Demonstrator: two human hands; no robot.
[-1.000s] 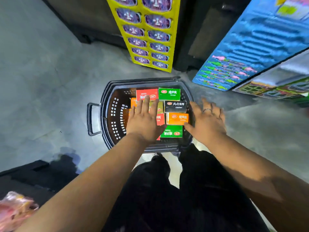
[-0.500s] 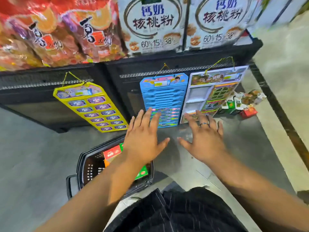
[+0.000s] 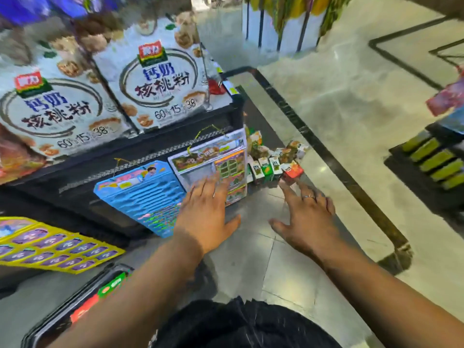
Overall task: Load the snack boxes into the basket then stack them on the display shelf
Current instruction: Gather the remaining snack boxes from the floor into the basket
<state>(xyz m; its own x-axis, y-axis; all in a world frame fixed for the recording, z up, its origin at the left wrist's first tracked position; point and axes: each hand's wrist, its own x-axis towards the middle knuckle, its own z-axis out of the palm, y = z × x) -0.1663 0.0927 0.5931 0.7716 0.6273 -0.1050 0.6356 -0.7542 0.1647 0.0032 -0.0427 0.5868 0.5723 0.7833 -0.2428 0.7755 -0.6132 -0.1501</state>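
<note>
grey tiled shop floor (image 3: 251, 272) by a black shelf base (image 3: 75, 189); snack boxes (image 3: 272, 167) clustered on floor at shelf corner; basket (image 3: 50, 320) lower left, holding red and green boxes (image 3: 111, 285); left hand (image 3: 206, 217), right hand (image 3: 306, 219): fingers spread, empty, above floor

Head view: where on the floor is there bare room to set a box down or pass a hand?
Bare grey floor tiles lie between the left hand and right hand and nearer the camera. Also free: pale floor beyond the black inlay strip. Crowded: the small snack-box pile by the black shelf.
</note>
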